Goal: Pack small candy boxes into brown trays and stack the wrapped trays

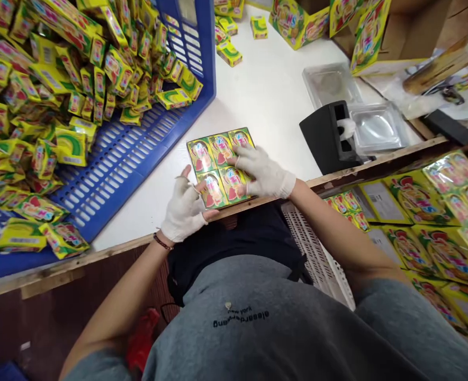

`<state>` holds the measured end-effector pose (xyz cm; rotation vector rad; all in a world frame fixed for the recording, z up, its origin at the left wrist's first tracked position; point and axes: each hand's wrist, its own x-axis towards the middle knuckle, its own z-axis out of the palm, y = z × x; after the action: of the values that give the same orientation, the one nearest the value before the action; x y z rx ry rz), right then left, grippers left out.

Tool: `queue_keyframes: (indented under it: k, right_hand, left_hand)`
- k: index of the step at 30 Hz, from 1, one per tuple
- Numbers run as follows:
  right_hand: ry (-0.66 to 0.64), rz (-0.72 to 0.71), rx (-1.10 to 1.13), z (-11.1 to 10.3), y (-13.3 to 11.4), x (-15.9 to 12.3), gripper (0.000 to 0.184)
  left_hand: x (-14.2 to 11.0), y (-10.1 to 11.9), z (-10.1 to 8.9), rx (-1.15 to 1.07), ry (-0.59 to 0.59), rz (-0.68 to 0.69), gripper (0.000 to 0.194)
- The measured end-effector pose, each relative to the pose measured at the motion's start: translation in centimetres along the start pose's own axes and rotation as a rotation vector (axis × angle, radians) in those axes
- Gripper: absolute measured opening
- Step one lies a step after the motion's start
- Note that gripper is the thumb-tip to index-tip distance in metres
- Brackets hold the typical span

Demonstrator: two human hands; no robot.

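My right hand [261, 172], in its white fingerless glove, lies half open over the right end of a block of six small packets [218, 153], fingers spread on the printed faces. My left hand [184, 206], gloved the same way, curls partly closed at the block's near left corner, so the two hands have it between them; how hard either one grips, I can't tell. The block sits on the white counter [273, 90] just in front of my body, two rows of three, its long axis running left to right and rising slightly to the right. My right hand covers more of it. Beyond my left hand, a blue plastic crate [115, 164] lies heaped with loose yellow-green packets [55, 90]. Off to the right are a black holder [325, 137] and clear plastic trays [377, 127], and printed cartons [428, 211] sit below the counter's edge.
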<state>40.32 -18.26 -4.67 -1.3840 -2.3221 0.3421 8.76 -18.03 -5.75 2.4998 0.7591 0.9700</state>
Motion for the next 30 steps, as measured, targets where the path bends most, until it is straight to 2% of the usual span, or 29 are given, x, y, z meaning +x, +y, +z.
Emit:
queue_keyframes:
  k: [2,4,8,10,13,19,23,25,27,30]
  right_hand:
    - [-0.081,-0.112,-0.037,0.4,-0.9,-1.9,0.084]
    - [-0.095,-0.147,-0.070,0.8,-1.2,-3.5,0.086]
    - [-0.065,-0.179,-0.120,2.0,-1.2,-5.2,0.066]
    - [-0.042,-0.187,-0.113,2.8,-1.2,-5.6,0.057]
    - [-0.030,-0.180,-0.072,3.8,-1.1,-5.9,0.053]
    - [0.048,-0.207,-0.018,4.7,-1.2,-6.2,0.048]
    - [0.006,-0.139,0.037,4.6,-1.4,-6.3,0.046]
    - [0.024,-0.138,0.023,4.8,-1.5,-6.3,0.047]
    - [0.105,-0.199,0.001,5.1,-1.6,-6.2,0.050]
    - [0.203,-0.283,0.029,4.8,-1.8,-6.7,0.050]
  left_hand:
    - [-0.8,0.7,1.0,-0.015,0.014,0.090,0.051]
    - [-1.1,0.9,1.7,-0.009,0.027,0.136,0.040]
    - [-1.6,1.1,2.5,0.093,0.079,0.152,0.010]
    - [-1.7,1.2,2.8,0.143,0.131,0.131,0.004]
    - [-1.6,1.2,3.1,0.170,0.186,0.070,0.008]
    - [-1.6,1.6,3.0,0.140,0.149,0.076,0.015]
    - [-0.9,2.4,2.2,0.150,0.147,0.090,0.016]
    - [0.2,2.5,1.9,0.259,0.098,0.139,0.022]
    - [1.4,2.3,2.0,0.346,0.004,0.241,0.020]
    - [2.9,1.7,2.3,0.308,-0.094,0.391,0.016]
